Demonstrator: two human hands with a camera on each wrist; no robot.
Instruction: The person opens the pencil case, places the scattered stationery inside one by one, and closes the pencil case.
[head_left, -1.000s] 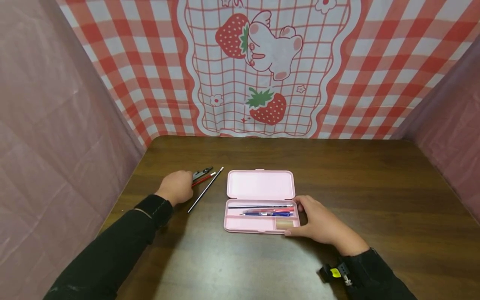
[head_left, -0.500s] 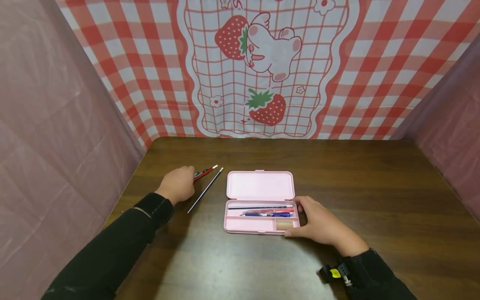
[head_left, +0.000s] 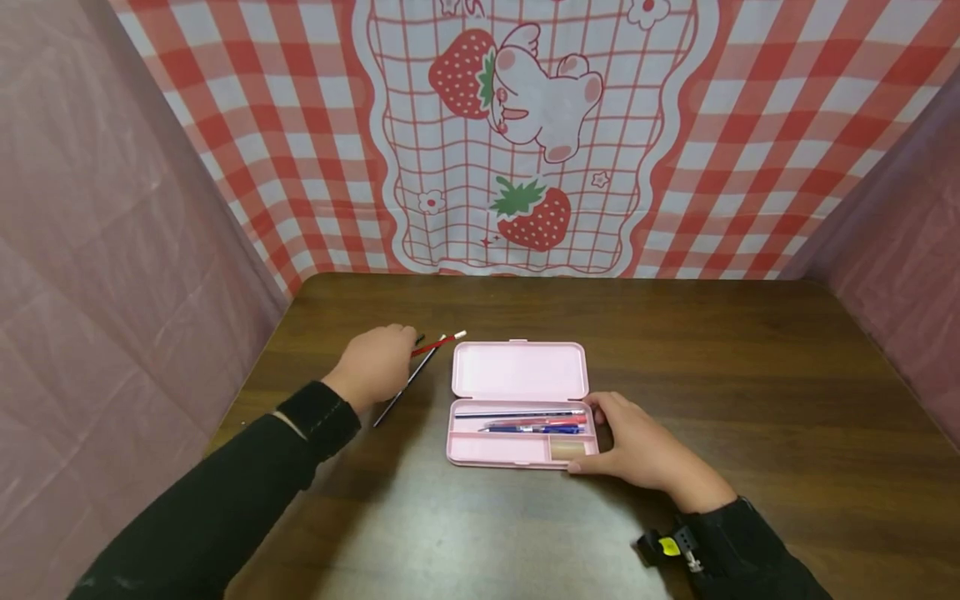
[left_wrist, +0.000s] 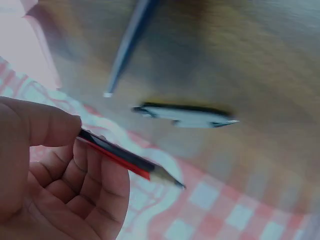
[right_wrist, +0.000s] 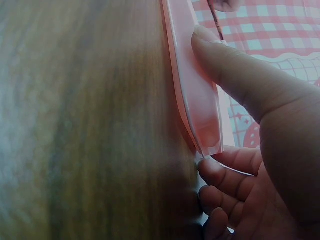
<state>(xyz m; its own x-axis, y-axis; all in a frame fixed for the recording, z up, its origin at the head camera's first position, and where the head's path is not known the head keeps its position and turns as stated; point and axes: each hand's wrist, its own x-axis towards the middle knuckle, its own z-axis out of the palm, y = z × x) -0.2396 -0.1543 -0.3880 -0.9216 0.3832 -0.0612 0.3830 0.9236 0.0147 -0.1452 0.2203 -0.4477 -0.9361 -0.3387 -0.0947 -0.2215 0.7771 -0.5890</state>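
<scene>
Head view, clock centred on the case.
- Pink pencil case (head_left: pixel 498 450): flat on the table (head_left: pixel 480 533). Lid (head_left: pixel 520 371) laid back at twelve, exposing the compartments.
- Contents: dark pencil (head_left: pixel 510 413), red pen (head_left: pixel 573 420) and blue pen (head_left: pixel 566 430) lengthwise in the long upper compartment, probably because it suits their length; tan block (head_left: pixel 567 450) in the small one at four.
- Right hand (head_left: pixel 637 442): at three, thumb and fingers gripping the case's end, presumably to steady it.
- Left hand (head_left: pixel 378 362): between nine and ten, pinching a red-and-black pencil (head_left: pixel 435 345), white end towards two.
- Loose dark pencil (head_left: pixel 393 402): on the table, between hand and case.

Left wrist view, clock centred on the frame.
- Red-and-black pencil: between thumb and fingers, sharpened tip towards four; a barrel grip that likely keeps the point free.
- Grey-and-black tool (left_wrist: pixel 185 115): near one, unheld; blurred, possibly a compass.

Right wrist view, same clock.
- Thumb (right_wrist: pixel 225 65): near one, against the case's long side; fingertips (right_wrist: pixel 212 170) at its end, near five, apparently bracing it.
</scene>
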